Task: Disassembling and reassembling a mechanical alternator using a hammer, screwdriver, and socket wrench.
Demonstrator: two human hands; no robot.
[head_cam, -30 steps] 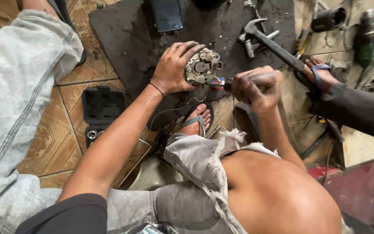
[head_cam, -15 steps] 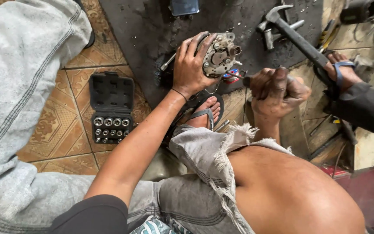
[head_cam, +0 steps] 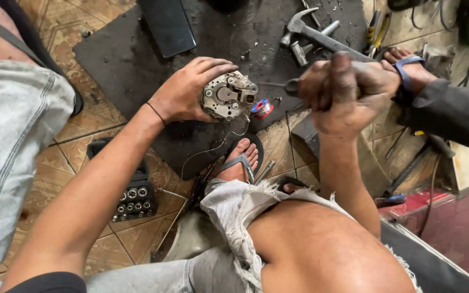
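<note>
My left hand (head_cam: 188, 89) grips a round grey metal motor part (head_cam: 228, 96) and holds it on a black rubber mat (head_cam: 137, 49). My right hand (head_cam: 343, 89) is closed around a dark tool handle whose thin shaft (head_cam: 272, 84) points left toward the part. A small spool of red and blue wire (head_cam: 262, 108) lies just right of the part, between the two hands. A thin wire (head_cam: 213, 149) trails from the part toward my sandalled foot (head_cam: 240, 160).
A hammer (head_cam: 321, 35) and loose metal pieces lie on the mat behind my right hand. A black socket set (head_cam: 131, 198) sits on the tiled floor at the left. Another person's sandalled foot (head_cam: 408, 68) and dark trouser leg are at the right. A dark flat case (head_cam: 166, 24) lies at the top.
The view has shifted down and left. My right hand has risen and moved closer to the camera. My left hand stays on the metal part.
</note>
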